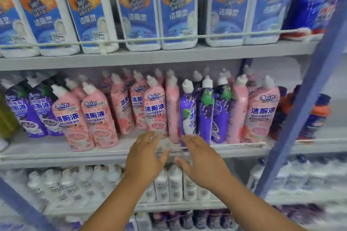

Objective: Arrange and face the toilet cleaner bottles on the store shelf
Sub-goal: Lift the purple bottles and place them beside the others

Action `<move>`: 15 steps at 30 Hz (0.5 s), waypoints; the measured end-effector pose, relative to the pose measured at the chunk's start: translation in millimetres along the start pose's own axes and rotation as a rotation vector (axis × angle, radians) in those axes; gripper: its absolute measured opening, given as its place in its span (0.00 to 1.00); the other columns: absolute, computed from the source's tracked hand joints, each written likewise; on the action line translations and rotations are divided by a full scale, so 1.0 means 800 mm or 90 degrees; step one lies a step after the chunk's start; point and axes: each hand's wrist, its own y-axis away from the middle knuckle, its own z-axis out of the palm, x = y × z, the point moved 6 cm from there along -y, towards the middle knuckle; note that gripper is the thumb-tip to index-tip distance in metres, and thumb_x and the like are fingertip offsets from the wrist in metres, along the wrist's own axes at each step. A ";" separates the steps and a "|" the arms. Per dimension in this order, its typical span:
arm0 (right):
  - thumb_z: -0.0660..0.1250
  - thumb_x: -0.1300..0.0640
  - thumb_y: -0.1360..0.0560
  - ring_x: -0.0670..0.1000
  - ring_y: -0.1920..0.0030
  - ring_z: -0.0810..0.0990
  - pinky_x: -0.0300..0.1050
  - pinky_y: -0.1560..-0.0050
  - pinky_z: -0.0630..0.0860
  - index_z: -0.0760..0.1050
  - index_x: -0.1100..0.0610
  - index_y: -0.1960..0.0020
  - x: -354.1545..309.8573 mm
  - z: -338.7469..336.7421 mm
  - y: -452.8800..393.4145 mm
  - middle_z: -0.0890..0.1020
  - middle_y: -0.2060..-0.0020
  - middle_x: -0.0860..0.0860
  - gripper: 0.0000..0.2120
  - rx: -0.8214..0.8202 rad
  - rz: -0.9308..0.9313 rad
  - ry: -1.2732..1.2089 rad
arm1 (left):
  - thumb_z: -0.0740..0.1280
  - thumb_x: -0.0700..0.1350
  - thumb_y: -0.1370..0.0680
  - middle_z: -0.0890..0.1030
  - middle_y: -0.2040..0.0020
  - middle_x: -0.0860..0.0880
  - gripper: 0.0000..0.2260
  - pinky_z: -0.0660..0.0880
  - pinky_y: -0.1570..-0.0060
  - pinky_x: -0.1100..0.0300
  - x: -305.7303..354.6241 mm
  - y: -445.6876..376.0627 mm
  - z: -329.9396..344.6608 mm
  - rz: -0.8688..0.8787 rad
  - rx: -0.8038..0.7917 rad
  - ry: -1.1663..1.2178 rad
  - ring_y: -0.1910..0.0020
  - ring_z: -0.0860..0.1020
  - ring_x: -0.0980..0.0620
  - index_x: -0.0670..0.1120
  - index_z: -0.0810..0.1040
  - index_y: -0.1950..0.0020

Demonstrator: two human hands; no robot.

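Observation:
Pink and purple toilet cleaner bottles with white angled caps crowd the middle shelf [56,153]. A pink bottle [155,108] faces front at the centre, and a second pink bottle [173,110] beside it is turned sideways. A purple bottle [187,112] to its right is also turned edge-on, next to another purple bottle [205,108]. My left hand [146,155] hovers with fingers spread just below the front-facing pink bottle. My right hand [202,159] is open too, its fingertips at the base of the edge-on purple bottle. Neither hand holds anything.
Large white bottles with blue labels [140,9] line the top shelf behind a white rail [169,38]. Small white bottles [174,184] fill the shelf below. A blue upright post [300,108] slants across the right side. Dark blue bottles with orange caps [317,114] stand at the right.

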 end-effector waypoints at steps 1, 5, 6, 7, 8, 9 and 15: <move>0.45 0.30 0.30 0.49 0.21 0.58 0.42 0.22 0.56 0.57 0.50 0.20 0.008 -0.009 0.001 0.62 0.21 0.47 0.43 0.013 0.007 -0.010 | 0.63 0.62 0.26 0.79 0.35 0.46 0.27 0.76 0.41 0.50 0.016 -0.008 0.004 0.005 -0.001 0.007 0.35 0.77 0.43 0.47 0.79 0.34; 0.60 0.38 0.21 0.50 0.26 0.67 0.42 0.29 0.66 0.62 0.52 0.22 0.035 -0.035 0.000 0.68 0.25 0.48 0.32 0.113 0.041 -0.048 | 0.60 0.65 0.27 0.79 0.41 0.48 0.27 0.77 0.46 0.53 0.060 -0.038 0.021 0.025 -0.009 0.043 0.41 0.77 0.45 0.50 0.76 0.35; 0.61 0.40 0.21 0.51 0.27 0.69 0.43 0.31 0.68 0.63 0.52 0.23 0.042 -0.040 -0.001 0.69 0.27 0.49 0.31 0.143 0.054 -0.054 | 0.62 0.65 0.27 0.78 0.44 0.49 0.26 0.77 0.50 0.53 0.065 -0.044 0.026 0.012 -0.007 0.059 0.44 0.77 0.45 0.51 0.75 0.36; 0.62 0.41 0.21 0.51 0.29 0.70 0.44 0.33 0.70 0.64 0.52 0.23 0.049 -0.042 -0.002 0.69 0.29 0.49 0.30 0.168 0.074 -0.064 | 0.63 0.65 0.28 0.77 0.47 0.50 0.25 0.77 0.53 0.53 0.068 -0.049 0.030 -0.009 -0.007 0.077 0.46 0.77 0.46 0.52 0.74 0.36; 0.62 0.41 0.21 0.51 0.31 0.71 0.44 0.35 0.71 0.64 0.52 0.24 0.055 -0.043 -0.004 0.69 0.30 0.49 0.29 0.187 0.097 -0.082 | 0.65 0.65 0.28 0.76 0.48 0.50 0.25 0.77 0.54 0.53 0.070 -0.053 0.035 -0.033 -0.006 0.096 0.47 0.77 0.46 0.53 0.73 0.37; 0.63 0.42 0.21 0.51 0.33 0.72 0.45 0.37 0.73 0.64 0.53 0.25 0.062 -0.043 -0.007 0.69 0.32 0.49 0.28 0.205 0.119 -0.104 | 0.66 0.65 0.28 0.76 0.48 0.50 0.24 0.77 0.55 0.52 0.072 -0.055 0.039 -0.054 -0.001 0.116 0.46 0.77 0.46 0.52 0.73 0.38; 0.67 0.44 0.22 0.56 0.36 0.76 0.52 0.39 0.75 0.63 0.56 0.27 0.085 -0.041 -0.036 0.74 0.34 0.54 0.29 0.227 0.236 -0.194 | 0.72 0.62 0.30 0.76 0.47 0.51 0.25 0.73 0.61 0.55 0.092 -0.061 0.050 -0.182 0.068 0.256 0.47 0.77 0.47 0.49 0.72 0.41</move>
